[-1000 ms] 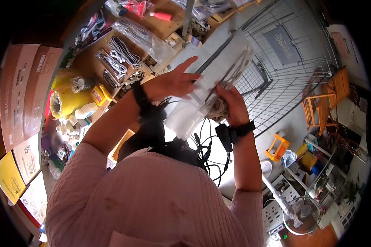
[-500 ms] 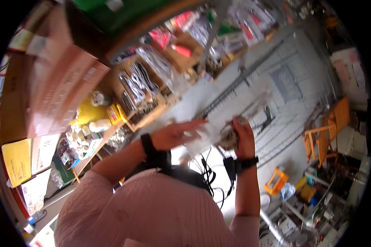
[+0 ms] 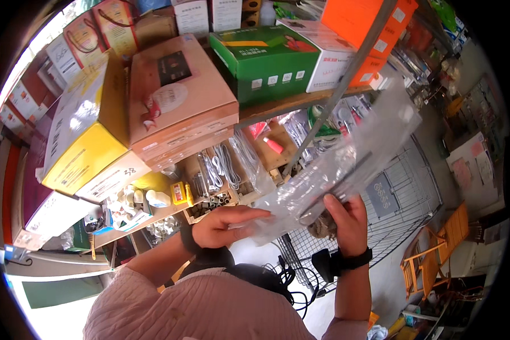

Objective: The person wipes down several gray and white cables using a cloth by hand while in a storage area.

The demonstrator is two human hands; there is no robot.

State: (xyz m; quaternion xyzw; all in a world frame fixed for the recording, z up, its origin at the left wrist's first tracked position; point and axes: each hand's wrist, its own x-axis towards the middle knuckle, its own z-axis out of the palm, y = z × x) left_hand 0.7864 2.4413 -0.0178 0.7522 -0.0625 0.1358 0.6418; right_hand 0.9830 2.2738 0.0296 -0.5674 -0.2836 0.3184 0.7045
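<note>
A long clear plastic packet (image 3: 345, 164) with something dark inside is raised in front of the shelves. My right hand (image 3: 345, 218) grips its lower end, thumb on the front. My left hand (image 3: 224, 225) lies flat against the packet's lower left corner, fingers pointing right. Both wrists wear dark bands, and a pink ribbed sleeve (image 3: 209, 309) fills the lower middle.
A wooden shelf (image 3: 289, 103) carries a green box (image 3: 266, 59), a brown carton (image 3: 178, 96), a yellow carton (image 3: 82, 150) and an orange box (image 3: 368, 22). Below, a crate holds bagged white cables (image 3: 221, 167). A wire rack (image 3: 402, 192) and an orange wooden chair (image 3: 442, 243) stand at the right.
The view has swung upward to the shelves of boxes. Both hands have lifted the clear packet higher and stretched it out longer toward the upper right.
</note>
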